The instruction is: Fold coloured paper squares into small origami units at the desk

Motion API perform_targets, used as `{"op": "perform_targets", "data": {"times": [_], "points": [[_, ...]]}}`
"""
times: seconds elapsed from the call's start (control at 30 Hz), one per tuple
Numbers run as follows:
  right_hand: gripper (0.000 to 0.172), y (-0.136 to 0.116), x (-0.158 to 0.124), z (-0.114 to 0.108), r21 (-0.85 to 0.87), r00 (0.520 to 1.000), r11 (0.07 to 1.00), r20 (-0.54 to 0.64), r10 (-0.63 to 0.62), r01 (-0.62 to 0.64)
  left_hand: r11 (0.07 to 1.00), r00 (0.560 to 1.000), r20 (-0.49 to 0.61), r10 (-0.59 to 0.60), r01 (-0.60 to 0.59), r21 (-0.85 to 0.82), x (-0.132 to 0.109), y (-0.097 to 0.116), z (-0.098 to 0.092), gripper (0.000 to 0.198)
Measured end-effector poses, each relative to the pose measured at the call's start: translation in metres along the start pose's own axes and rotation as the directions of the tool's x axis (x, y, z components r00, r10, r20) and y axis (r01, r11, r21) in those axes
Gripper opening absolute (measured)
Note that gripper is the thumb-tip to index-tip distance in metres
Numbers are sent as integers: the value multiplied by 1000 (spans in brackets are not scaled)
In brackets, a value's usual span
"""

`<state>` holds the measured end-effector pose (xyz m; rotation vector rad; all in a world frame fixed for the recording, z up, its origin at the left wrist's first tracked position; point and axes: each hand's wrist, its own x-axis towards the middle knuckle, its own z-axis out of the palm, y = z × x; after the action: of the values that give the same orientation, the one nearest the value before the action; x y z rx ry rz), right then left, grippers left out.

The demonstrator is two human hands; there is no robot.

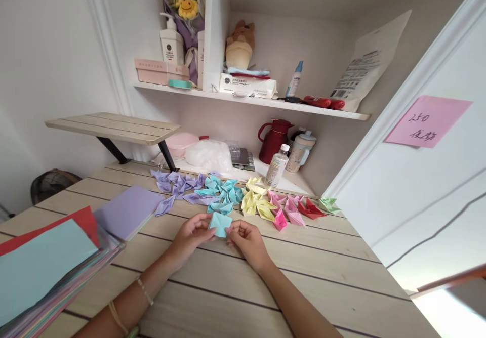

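Note:
A small folded piece of light blue paper (220, 223) is held up between both hands, just above the table. My left hand (193, 233) pinches its left side, thumb in front. At its right edge my right hand (247, 238) grips with thumb and fingers. Just beyond lie folded paper shapes in colour groups: purple ones (178, 182), blue ones (228, 192), yellow ones (250, 201), pink ones (291, 209), a red one (311, 208) and a pale green one (329, 204).
At the left lie a purple paper stack (131, 209) and a pile of coloured sheets with a light blue sheet (41, 267) on top. A small raised shelf (114, 125) stands back left. Behind the folded shapes are a clear bottle (277, 166) and a red jug (274, 143).

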<state>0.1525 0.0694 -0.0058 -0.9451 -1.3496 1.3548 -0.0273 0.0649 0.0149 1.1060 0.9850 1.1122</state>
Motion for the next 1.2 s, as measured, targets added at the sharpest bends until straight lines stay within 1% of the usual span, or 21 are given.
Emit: {"op": "perform_targets", "data": {"times": [0.1,0.2,0.27,0.37,0.5,0.6,0.67,0.77,0.9,0.97,1.07,1.2], "points": [[40,-2,-1,0,25,999,999,-15,48,-47,988,994,107,8,-25,155,2,-7,-1,31],[44,-5,-1,0,19,995,996,47,88,-89,974,987,160,-26,-11,226,2,-14,-2,33],[44,-7,-1,0,37,994,996,78,76,-79,966,987,155,-43,2,260,1,-15,-2,34],[39,-8,-1,-1,65,998,998,57,9,-13,963,992,127,-25,-10,268,-1,-13,-1,36],[31,-8,-2,-1,-19,999,998,1,-54,54,986,997,75,13,-25,164,-2,-10,-1,48],[26,-7,-3,-1,-77,998,995,-4,-66,65,989,999,23,31,-34,141,0,-10,-1,45],[25,-7,-3,0,-85,997,994,-22,-68,66,988,999,12,32,-34,151,1,-10,-2,42],[24,-6,-3,0,-78,996,995,-60,-70,66,985,1000,23,20,-23,173,3,-11,-4,41],[25,-2,-1,-2,-57,996,998,-83,-39,34,981,999,42,18,-25,191,3,-13,-5,38],[26,1,0,-3,-21,996,999,-76,-36,35,983,999,42,17,-25,184,2,-13,-5,37],[32,3,1,-4,14,998,999,-48,-40,40,980,998,63,10,-22,199,0,-13,-4,41],[26,2,-1,-3,-109,998,993,-38,-53,48,951,993,110,34,-66,303,-1,-12,-2,42]]}}
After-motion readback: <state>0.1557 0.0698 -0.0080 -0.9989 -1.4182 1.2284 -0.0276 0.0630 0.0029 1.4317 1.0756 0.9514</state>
